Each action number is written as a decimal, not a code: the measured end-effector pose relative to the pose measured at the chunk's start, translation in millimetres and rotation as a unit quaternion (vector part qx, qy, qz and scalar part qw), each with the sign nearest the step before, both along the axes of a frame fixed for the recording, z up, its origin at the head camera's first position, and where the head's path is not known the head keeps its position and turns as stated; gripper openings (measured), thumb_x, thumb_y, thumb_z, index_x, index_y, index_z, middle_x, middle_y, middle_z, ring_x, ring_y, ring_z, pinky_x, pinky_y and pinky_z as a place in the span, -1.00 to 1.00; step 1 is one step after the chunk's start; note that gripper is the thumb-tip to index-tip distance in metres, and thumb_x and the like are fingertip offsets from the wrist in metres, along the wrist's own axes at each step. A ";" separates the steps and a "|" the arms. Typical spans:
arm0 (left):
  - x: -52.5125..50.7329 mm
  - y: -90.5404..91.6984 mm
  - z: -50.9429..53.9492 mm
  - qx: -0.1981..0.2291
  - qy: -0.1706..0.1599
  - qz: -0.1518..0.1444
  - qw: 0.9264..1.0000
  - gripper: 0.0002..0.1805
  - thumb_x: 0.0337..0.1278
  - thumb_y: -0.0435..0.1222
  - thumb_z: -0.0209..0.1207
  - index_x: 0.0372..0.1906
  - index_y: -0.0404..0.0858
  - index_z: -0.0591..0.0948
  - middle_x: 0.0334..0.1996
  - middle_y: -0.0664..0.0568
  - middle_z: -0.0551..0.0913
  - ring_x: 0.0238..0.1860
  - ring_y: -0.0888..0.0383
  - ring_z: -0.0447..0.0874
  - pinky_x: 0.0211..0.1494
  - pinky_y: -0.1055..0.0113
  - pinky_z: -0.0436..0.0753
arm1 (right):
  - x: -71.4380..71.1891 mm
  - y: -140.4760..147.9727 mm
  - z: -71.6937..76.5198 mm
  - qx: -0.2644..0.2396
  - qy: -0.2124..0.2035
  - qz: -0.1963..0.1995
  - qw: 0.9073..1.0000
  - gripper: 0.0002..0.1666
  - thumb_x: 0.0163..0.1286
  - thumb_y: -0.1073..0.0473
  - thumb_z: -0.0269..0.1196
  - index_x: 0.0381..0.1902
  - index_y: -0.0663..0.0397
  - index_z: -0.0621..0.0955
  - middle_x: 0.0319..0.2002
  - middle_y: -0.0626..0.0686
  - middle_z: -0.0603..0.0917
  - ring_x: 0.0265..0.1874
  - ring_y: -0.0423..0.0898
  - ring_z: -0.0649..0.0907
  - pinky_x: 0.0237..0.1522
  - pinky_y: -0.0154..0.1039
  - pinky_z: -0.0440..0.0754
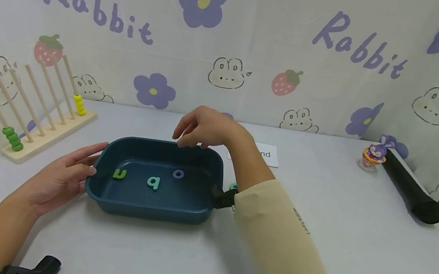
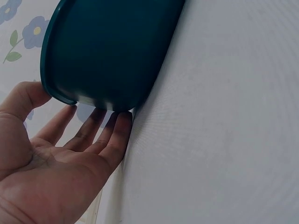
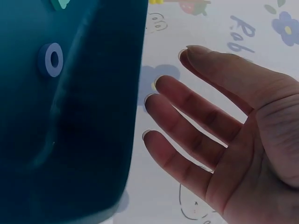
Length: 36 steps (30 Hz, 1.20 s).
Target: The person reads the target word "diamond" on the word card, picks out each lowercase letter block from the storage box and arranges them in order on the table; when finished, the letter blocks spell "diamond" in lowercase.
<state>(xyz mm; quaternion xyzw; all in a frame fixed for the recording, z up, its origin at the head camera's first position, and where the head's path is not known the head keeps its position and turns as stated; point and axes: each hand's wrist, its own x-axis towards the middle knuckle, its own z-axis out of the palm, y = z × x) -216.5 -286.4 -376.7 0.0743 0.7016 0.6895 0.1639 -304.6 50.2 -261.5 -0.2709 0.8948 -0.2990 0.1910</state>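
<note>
A dark teal rectangular tub (image 1: 149, 212) sits on the table. Inside lie a green letter u (image 1: 119, 174), a turquoise letter q (image 1: 153, 182) and a blue-purple ring-shaped letter o (image 1: 178, 174), which also shows in the right wrist view. My left hand (image 1: 64, 178) is at the tub's left end; its fairly straight fingertips touch the outer wall and its thumb touches the rim. My right hand (image 1: 209, 128) hovers by the far rim, fingers loosely bent and holding nothing. A white card (image 1: 271, 156) with partly hidden print lies behind the right forearm.
A wooden peg rack (image 1: 50, 134) with green and yellow beads stands at the left. A turquoise piece (image 1: 233, 186) is mostly hidden by the right wrist. A purple rabbit figure (image 1: 375, 152) and a long black object (image 1: 413, 188) are at the far right. A printed curtain hangs behind.
</note>
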 end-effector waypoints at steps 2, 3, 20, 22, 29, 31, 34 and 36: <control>0.0 0.1 0.1 0.001 0.001 0.000 1.000 -0.29 0.58 -0.26 0.02 0.68 0.03 0.07 0.66 -0.18 -0.07 0.28 0.31 0.53 0.20 0.42 0.61 | -1.0 -1.8 -1.8 -0.001 -0.005 0.002 1.000 -0.73 0.40 0.17 0.35 0.04 -0.02 0.77 -0.03 0.03 0.77 -0.04 0.10 0.70 -0.04 -0.07 0.70; 0.1 0.1 0.1 0.000 0.001 0.001 1.000 -0.29 0.58 -0.26 0.02 0.68 0.03 0.07 0.66 -0.19 -0.07 0.27 0.31 0.53 0.20 0.42 0.61 | -1.4 -2.8 -2.6 0.000 -0.009 0.003 1.000 -0.73 0.40 0.17 0.35 0.04 -0.02 0.77 -0.03 0.03 0.77 -0.04 0.10 0.69 -0.04 -0.07 0.70; 0.0 0.5 -0.9 0.004 -0.004 0.002 1.000 -0.29 0.57 -0.28 0.01 0.68 0.03 0.08 0.66 -0.18 -0.07 0.27 0.32 0.52 0.21 0.42 0.61 | -4.9 -18.3 -19.2 0.073 -0.048 0.026 0.996 -0.69 0.38 0.17 0.39 0.08 -0.01 0.76 -0.04 -0.03 0.77 -0.03 -0.02 0.72 0.11 -0.06 0.68; -0.5 0.8 -1.1 0.006 -0.005 0.003 1.000 -0.29 0.57 -0.28 0.02 0.68 0.03 0.09 0.65 -0.17 -0.05 0.27 0.32 0.53 0.21 0.41 0.61 | -3.9 -21.0 -19.4 0.107 -0.057 0.033 0.992 -0.64 0.37 0.17 0.40 0.12 -0.04 0.75 0.00 -0.05 0.76 0.01 -0.06 0.71 0.17 -0.05 0.66; -1.6 -1.0 -1.2 0.015 -0.008 0.003 1.000 -0.29 0.57 -0.28 0.02 0.67 0.03 0.09 0.65 -0.16 -0.05 0.26 0.33 0.56 0.21 0.41 0.62 | 0.4 -31.9 -17.6 0.210 -0.042 0.048 0.976 -0.52 0.30 0.11 0.48 0.19 -0.16 0.72 0.15 -0.07 0.69 0.10 -0.12 0.65 0.32 -0.03 0.56; -1.5 -1.6 -1.3 0.016 -0.008 0.003 1.000 -0.29 0.57 -0.29 0.02 0.67 0.03 0.09 0.65 -0.15 -0.05 0.25 0.33 0.56 0.21 0.41 0.62 | 1.6 -34.6 -17.4 0.226 -0.037 0.045 0.972 -0.52 0.30 0.10 0.49 0.19 -0.18 0.73 0.16 -0.07 0.68 0.09 -0.12 0.65 0.34 -0.03 0.53; -1.5 -3.1 -2.0 0.017 -0.005 -0.002 1.000 -0.29 0.58 -0.30 0.00 0.68 0.02 0.09 0.65 -0.16 -0.05 0.25 0.33 0.56 0.20 0.41 0.62 | 2.1 -37.7 -17.9 0.239 -0.035 0.046 0.969 -0.52 0.30 0.11 0.49 0.19 -0.20 0.73 0.17 -0.08 0.68 0.05 -0.14 0.66 0.32 -0.05 0.55; -1.7 -3.8 -1.6 0.018 -0.004 -0.003 1.000 -0.30 0.58 -0.31 -0.01 0.68 0.01 0.08 0.65 -0.16 -0.05 0.25 0.33 0.56 0.20 0.41 0.62 | 2.1 -39.0 -18.1 0.243 -0.037 0.048 0.968 -0.52 0.31 0.13 0.48 0.19 -0.20 0.73 0.15 -0.09 0.68 0.03 -0.14 0.68 0.30 -0.06 0.57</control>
